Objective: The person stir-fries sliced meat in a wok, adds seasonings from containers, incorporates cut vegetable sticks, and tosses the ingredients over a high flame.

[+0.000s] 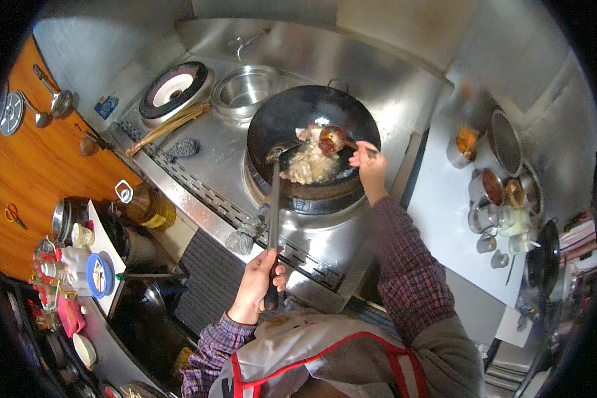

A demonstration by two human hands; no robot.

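Observation:
A black wok (308,107) sits on the round burner in front of me. Pale pieces of food (303,164), perhaps meat, lie in a little liquid on its bottom. My left hand (258,281) grips the long handle of a wok ladle (275,209), whose head rests in the wok by the food. In my right hand (370,166) is the handle of a small round ladle or bowl-shaped spoon (333,139). It hangs over the food and holds something reddish-brown. I cannot tell whether it touches the food.
Left of the wok are a steel pot (246,92), a bamboo wok brush (171,127) and a scrubbing pad (183,149). A second burner (174,89) stands farther left. On the right, a white counter (438,209) bears several seasoning containers (492,188). An oil jug (149,206) stands lower left.

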